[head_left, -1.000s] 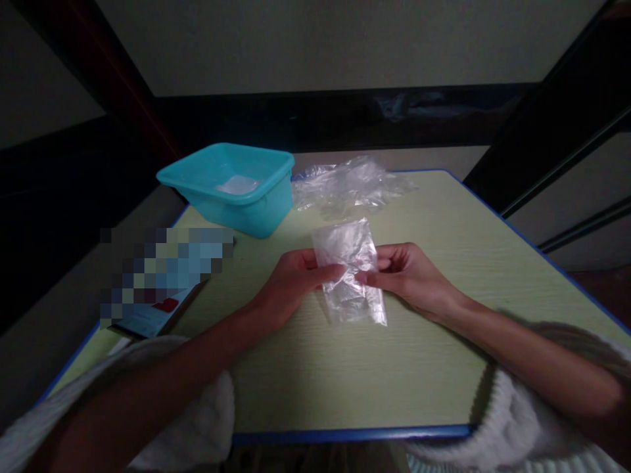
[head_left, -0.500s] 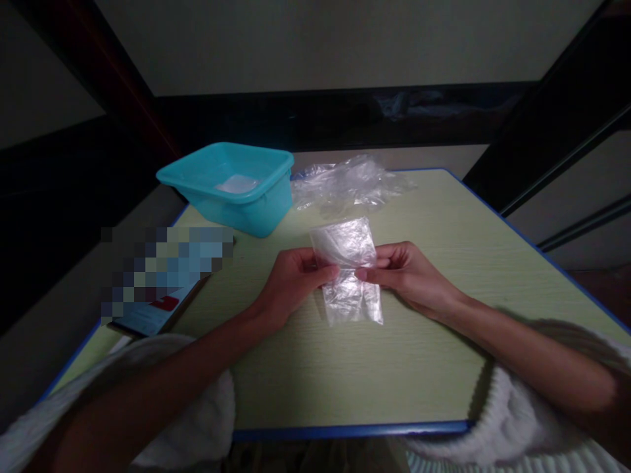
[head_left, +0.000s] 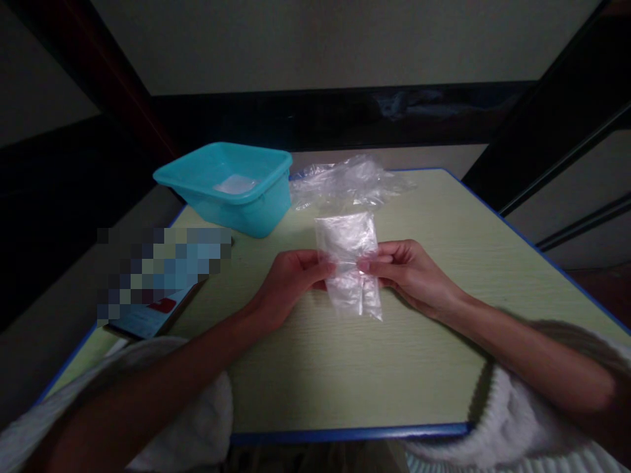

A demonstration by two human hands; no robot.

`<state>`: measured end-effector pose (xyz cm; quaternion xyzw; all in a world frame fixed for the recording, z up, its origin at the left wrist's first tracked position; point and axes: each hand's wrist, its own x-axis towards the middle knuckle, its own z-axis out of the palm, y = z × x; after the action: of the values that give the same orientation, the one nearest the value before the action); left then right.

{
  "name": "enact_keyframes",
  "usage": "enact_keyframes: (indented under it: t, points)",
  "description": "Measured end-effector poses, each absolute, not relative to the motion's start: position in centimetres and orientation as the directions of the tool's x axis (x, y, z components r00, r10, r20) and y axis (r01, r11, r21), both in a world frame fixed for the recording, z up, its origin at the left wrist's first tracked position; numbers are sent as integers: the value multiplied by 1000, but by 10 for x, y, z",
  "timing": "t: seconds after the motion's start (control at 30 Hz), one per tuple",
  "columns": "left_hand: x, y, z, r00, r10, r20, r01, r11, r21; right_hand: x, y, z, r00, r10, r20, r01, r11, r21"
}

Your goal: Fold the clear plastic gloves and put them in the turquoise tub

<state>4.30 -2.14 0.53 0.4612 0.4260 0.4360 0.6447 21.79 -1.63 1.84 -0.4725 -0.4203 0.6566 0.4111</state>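
A folded clear plastic bag is held between my two hands over the middle of the table. My left hand pinches its left side, thumb on the near face and fingers behind. From the right, my right hand grips the opposite side in the same way, its thumb close to the left one. The bag's wrinkled lower part hangs below the thumbs, and its flat upper part stands above them. Fingertips behind the plastic are partly hidden.
A turquoise plastic basin with a whitish flat item inside stands at the back left. Crumpled clear plastic lies beside it at the far edge. A phone, partly pixelated, rests at the left. The table has a blue edge.
The plastic bag has shifted slightly up and to the right, and its lower part looks more creased. Both hands keep their pinch on it.
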Motion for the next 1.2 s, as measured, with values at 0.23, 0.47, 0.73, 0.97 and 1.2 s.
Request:
enact_keyframes:
  t: [0.23,0.47,0.73,0.97,1.2]
  points:
    - [43,-21,5,163,975,-152,-159,178,971,219,-16,17,-257,935,-245,-162,-291,-943]
    - [42,-20,5,87,988,-128,-158,140,977,222,-15,16,-312,925,-215,-249,-299,-921]
    - [40,-21,11,32,997,70,1,-70,998,224,-11,14,-278,941,-195,-316,-282,-906]
    - [40,-28,17,99,927,361,130,-371,919,223,-13,18,-264,943,-202,-274,-274,-922]
    - [41,-31,12,78,946,314,127,-322,938,222,-13,19,-248,946,-206,-255,-269,-929]
